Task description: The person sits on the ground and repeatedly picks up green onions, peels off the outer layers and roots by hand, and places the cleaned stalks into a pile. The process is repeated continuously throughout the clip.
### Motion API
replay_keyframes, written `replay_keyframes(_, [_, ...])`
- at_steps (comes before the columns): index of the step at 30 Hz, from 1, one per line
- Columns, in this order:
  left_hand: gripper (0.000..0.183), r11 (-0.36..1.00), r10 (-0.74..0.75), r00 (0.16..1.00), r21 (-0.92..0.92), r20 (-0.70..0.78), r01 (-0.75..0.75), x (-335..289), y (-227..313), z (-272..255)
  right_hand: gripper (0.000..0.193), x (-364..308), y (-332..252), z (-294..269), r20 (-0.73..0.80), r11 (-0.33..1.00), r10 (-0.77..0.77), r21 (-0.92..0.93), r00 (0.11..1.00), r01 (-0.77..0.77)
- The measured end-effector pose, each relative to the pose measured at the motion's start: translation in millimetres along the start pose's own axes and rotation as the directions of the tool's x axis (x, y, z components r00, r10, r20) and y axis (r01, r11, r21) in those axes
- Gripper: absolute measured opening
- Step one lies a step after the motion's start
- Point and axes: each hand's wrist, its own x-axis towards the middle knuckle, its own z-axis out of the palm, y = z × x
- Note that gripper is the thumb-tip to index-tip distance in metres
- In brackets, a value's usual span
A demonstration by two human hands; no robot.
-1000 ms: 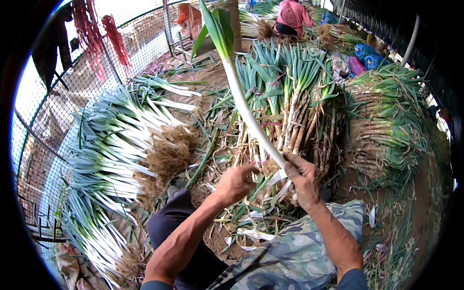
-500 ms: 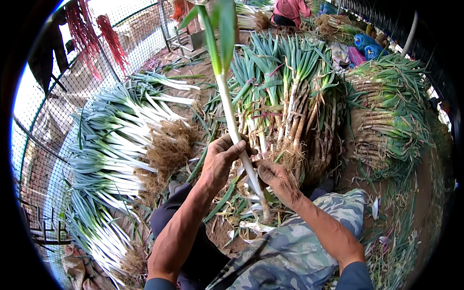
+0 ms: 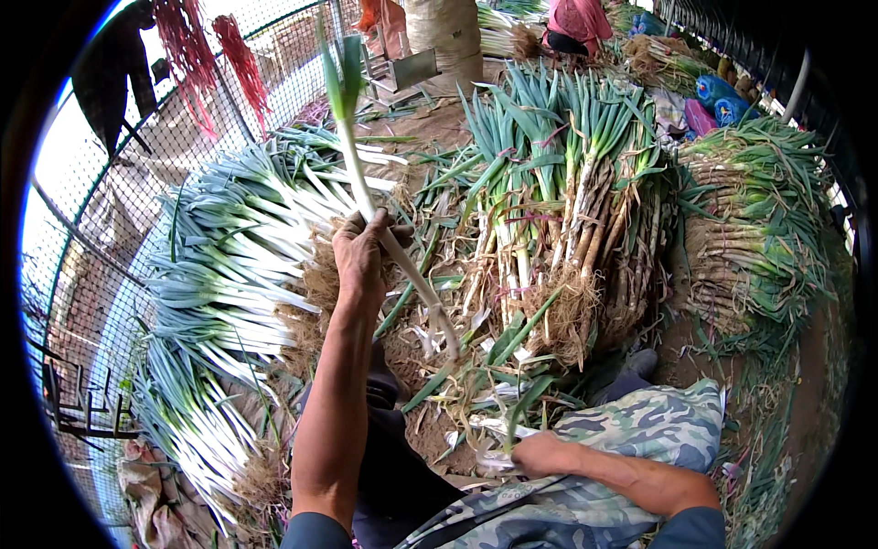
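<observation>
I hold the left hand [image 3: 361,249] raised, fingers clasping a tilted leek [image 3: 411,274]; the right hand [image 3: 541,455] lies low by peelings [image 3: 498,426], grip unclear.

Our left hand [image 3: 363,252] grips a leek [image 3: 358,174], leaves up | our right hand [image 3: 541,455] sits low by pale peelings [image 3: 491,425], its hold unclear | we have rooted white leeks [image 3: 240,274] piled left, camouflage cloth [image 3: 645,423] over our lap

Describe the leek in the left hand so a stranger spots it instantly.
Start at the big leek pile on the left; in front of its right edge is the left hand. It grips the leek: held singly, green top up, while its neighbours lie heaped together.
</observation>
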Motion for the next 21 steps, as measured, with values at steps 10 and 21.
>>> replay_keyframes(10, [0.021, 0.990, -0.049, 0.995, -0.131, 0.090, 0.060, -17, -33, 23, 0.023, -18, 3, -136, -0.964, 0.976, 0.088, 0.133, 0.252, 0.170])
replay_keyframes(21, [0.023, 0.985, -0.082, 0.991, -0.143, 0.104, 0.097, -27, -42, 38, 0.015, 4, -6, -150, -0.944, 0.999, -0.036, -0.038, 0.328, 0.002])
